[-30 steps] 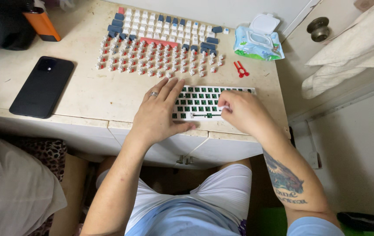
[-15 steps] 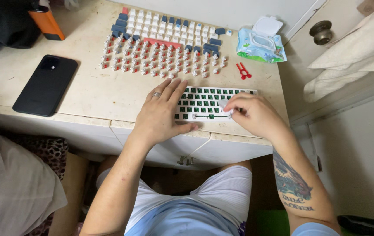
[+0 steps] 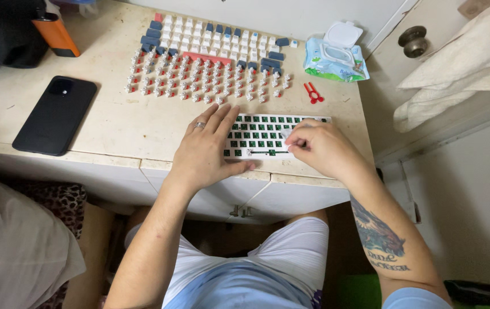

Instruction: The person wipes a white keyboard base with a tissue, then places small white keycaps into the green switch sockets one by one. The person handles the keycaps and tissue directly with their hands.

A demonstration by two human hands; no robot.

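A bare white keyboard frame (image 3: 259,135) with a green board showing through its empty sockets lies near the front edge of the cream desk (image 3: 113,123). My left hand (image 3: 206,150), with a ring on one finger, rests flat on the frame's left end, fingers spread. My right hand (image 3: 317,146) pinches a small white wipe (image 3: 286,139) against the frame's right part. Behind the frame, rows of loose switches (image 3: 205,80) and white, blue and red keycaps (image 3: 216,35) are laid out.
A black phone (image 3: 55,114) lies at the left of the desk. An orange case (image 3: 56,33) and a dark bag sit at the back left. An open pack of wet wipes (image 3: 336,54) and a red puller tool (image 3: 312,92) lie at the back right. A door with a round knob (image 3: 414,40) stands to the right.
My right hand has shifted slightly left along the frame's right part with the white wipe between its fingers. My left hand has stayed flat on the left end.
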